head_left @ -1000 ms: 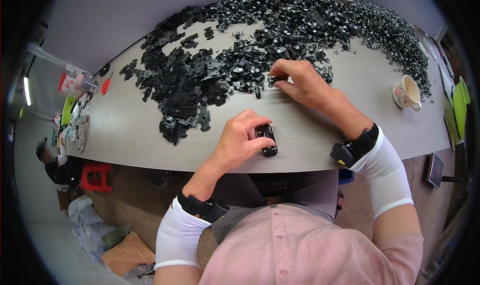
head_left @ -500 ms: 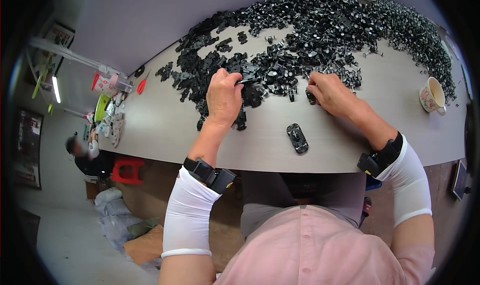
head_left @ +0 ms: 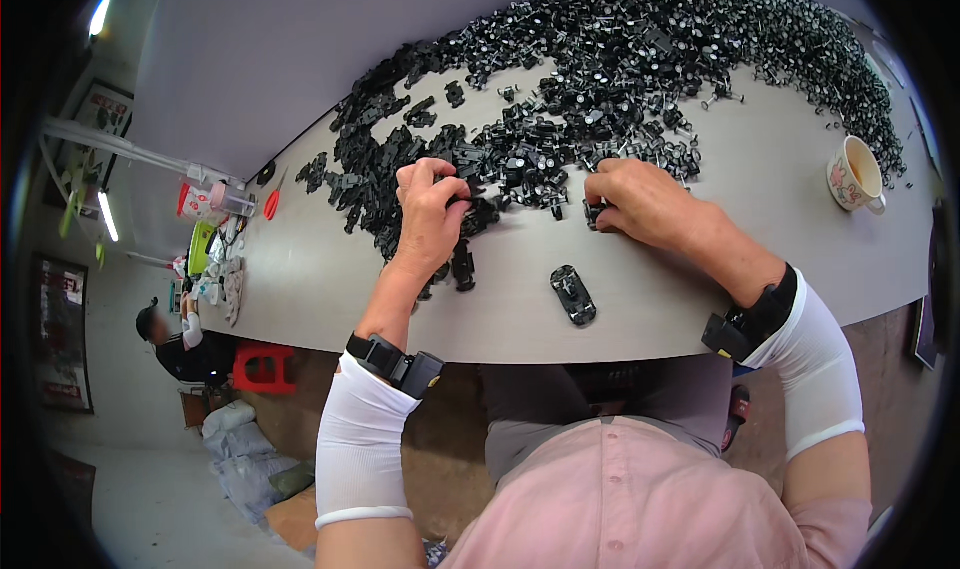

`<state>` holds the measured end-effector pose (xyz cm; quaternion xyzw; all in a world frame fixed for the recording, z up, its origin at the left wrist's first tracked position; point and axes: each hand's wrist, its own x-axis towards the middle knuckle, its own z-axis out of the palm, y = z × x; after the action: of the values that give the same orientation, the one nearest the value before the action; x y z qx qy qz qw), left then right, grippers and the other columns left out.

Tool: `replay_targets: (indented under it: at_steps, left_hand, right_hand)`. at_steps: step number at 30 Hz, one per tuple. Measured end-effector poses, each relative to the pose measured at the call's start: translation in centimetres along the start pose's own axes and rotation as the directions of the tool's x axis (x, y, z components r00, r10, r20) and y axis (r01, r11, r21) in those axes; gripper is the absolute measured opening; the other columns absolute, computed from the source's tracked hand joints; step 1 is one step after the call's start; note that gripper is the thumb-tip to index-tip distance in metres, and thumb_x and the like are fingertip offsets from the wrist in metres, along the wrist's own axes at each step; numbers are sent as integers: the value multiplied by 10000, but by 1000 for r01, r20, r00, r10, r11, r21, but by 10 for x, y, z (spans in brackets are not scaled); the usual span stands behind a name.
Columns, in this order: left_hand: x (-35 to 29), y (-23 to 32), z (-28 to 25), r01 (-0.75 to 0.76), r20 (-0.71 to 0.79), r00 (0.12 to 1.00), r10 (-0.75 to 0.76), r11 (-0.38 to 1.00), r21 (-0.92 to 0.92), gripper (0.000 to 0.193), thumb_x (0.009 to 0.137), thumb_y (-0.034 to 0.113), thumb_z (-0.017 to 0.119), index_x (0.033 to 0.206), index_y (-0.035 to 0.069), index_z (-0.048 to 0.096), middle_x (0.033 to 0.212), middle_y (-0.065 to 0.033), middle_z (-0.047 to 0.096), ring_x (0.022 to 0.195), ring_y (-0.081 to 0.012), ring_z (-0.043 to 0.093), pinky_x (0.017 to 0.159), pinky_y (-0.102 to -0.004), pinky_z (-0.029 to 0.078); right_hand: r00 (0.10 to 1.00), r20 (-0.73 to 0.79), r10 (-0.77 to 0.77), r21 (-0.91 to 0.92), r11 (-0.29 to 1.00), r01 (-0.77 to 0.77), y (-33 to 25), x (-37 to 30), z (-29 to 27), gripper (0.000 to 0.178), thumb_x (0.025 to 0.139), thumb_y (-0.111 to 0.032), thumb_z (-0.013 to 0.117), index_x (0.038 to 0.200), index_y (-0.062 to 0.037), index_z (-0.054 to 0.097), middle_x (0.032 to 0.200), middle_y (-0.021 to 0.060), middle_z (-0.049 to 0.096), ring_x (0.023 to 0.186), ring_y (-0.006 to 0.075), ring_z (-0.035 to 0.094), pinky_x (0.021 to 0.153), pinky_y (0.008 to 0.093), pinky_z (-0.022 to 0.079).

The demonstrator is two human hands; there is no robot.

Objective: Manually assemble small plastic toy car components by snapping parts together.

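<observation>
My left hand (head_left: 432, 214) is over the near edge of a heap of flat black plastic toy car chassis (head_left: 370, 159). Its thumb and fingers are closed around a dark piece, mostly hidden, that looks like one of these chassis. To its right, my right hand (head_left: 645, 204) pinches a small black part with wheels (head_left: 597, 213) against the tabletop, its fingers covering much of it. Between my hands and beyond them lie black and silver wheel-and-axle parts (head_left: 540, 154). Nearer to me, a single dark chassis with metal axles (head_left: 573, 296) lies by itself on the table.
The big pile of wheel parts (head_left: 640, 39) curves along the table's far side to the right. A patterned mug (head_left: 853, 176) stands at the right. Orange-handled scissors (head_left: 272, 204) lie at the left. Farther left, a person (head_left: 180, 339) sits near a red stool (head_left: 263, 368).
My left hand has drawn back a little toward me, its fingers now lower in the chassis heap. My right hand stays near the wheel parts, knuckles turned more over the small part. The view has shifted slightly.
</observation>
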<state>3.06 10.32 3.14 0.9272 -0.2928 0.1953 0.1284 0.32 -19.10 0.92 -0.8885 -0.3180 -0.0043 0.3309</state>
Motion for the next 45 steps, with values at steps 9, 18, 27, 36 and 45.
replay_targets:
  at_steps: [9,18,27,36,45]
  left_hand:
    - [13,37,-7,424,279,877,-392,357,-832,110,849,-50,541,935,8,576,838,-55,615,662,-100,562,581,-228,474]
    - [5,81,18,397,321,874,-366,153,-905,268,871,-6,573,1138,-25,562,776,-50,599,570,-74,526,444,-195,396]
    - [4,108,37,35,197,887,-417,-364,-931,315,876,-20,582,1188,-19,535,1030,-111,612,730,-164,595,606,-261,510]
    - [-1,111,53,200,292,885,-363,-270,-942,455,890,-41,540,1331,-18,432,1017,-118,606,738,-187,626,593,-269,535]
    - [0,120,52,285,278,886,-372,-35,-958,508,864,-78,543,1351,4,425,814,-60,607,649,-123,605,608,-234,507]
  right_hand:
    - [934,-243,262,585,807,-74,-3,4,-16,139,786,-19,659,923,1,667,859,50,602,706,106,577,601,256,482]
    - [964,-8,267,886,449,-117,-14,10,-2,142,840,-5,610,963,46,659,912,103,664,754,131,636,696,264,544]
    - [951,-9,310,944,315,-93,-12,7,5,170,823,-10,643,977,59,658,858,86,662,743,141,641,709,266,538]
    - [826,-558,78,372,913,165,-23,4,1,168,741,47,676,898,-9,670,757,70,620,654,127,610,577,237,492]
    - [820,-551,-156,52,974,221,-28,0,11,87,700,0,663,732,-22,585,716,94,551,624,265,580,526,353,483]
